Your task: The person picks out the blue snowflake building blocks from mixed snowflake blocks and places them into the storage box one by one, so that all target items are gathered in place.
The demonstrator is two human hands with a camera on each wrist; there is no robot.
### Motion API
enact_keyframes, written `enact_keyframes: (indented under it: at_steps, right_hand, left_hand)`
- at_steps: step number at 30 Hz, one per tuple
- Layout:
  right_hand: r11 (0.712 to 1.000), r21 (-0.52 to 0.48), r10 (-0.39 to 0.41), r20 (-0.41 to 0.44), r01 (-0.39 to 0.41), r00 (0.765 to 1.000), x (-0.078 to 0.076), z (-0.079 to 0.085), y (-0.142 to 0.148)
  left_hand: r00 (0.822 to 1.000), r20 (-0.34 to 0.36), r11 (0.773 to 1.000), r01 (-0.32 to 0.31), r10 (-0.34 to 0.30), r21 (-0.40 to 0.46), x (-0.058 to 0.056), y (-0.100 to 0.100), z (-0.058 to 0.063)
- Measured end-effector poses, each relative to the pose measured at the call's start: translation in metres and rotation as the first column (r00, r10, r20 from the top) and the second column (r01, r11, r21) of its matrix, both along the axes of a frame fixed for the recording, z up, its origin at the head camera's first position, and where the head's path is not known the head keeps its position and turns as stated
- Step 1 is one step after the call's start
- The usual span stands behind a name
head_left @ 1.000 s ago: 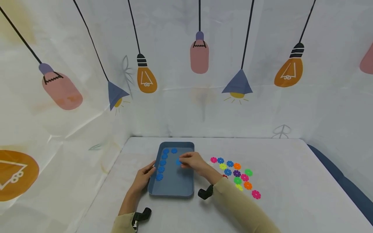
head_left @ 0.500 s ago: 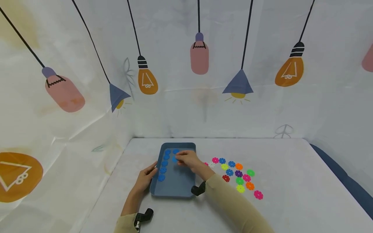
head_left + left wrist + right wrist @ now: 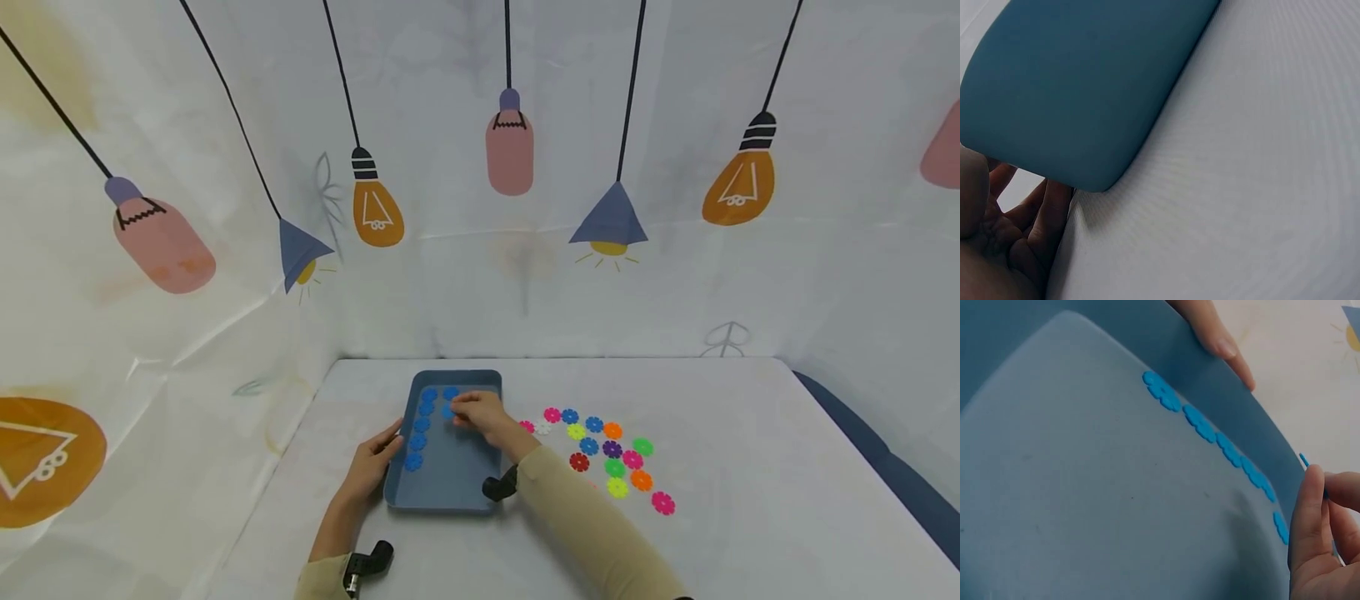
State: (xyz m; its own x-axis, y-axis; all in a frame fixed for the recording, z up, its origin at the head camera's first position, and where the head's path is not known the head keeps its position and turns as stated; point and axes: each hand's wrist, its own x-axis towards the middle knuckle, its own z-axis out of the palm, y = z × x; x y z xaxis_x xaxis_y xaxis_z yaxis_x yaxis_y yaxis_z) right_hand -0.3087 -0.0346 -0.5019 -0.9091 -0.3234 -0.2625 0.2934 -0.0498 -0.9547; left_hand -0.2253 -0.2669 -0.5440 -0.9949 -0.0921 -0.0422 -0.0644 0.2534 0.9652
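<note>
Pinching a blue disc point(image 3: 447, 412) beside six laid discs point(image 3: 417, 442), the right hand point(image 3: 483, 414) likely has three loose blue discs point(image 3: 589, 447) left, the left hand point(image 3: 371, 458) gripping the tray point(image 3: 450, 483).

I work at a white table point(image 3: 735, 467) in what looks like a small draped booth, perhaps a recording corner: creased white sheeting point(image 3: 450, 300) rises behind the table and along its left side, printed with colorful hanging lamps point(image 3: 510, 158), while black cameras point(image 3: 500, 486) worn at my wrists sit above the table.
</note>
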Motion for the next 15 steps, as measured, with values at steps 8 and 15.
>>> enact_keyframes:
  at_steps: [8,15]
  right_hand:
    - [1.0,0.003,-0.03,0.029,0.03,0.999,-0.0047,-0.0006,-0.0054]
    - [0.997,0.031,-0.069,0.036,0.068,0.997,-0.0091,-0.006,-0.008]
  left_hand:
    - [1.0,-0.006,1.0,0.011,-0.011,-0.011,-0.0019,-0.0014,0.0002]
    - [0.999,0.03,1.0,0.023,-0.023,0.003,0.0005,0.0012,0.0075]
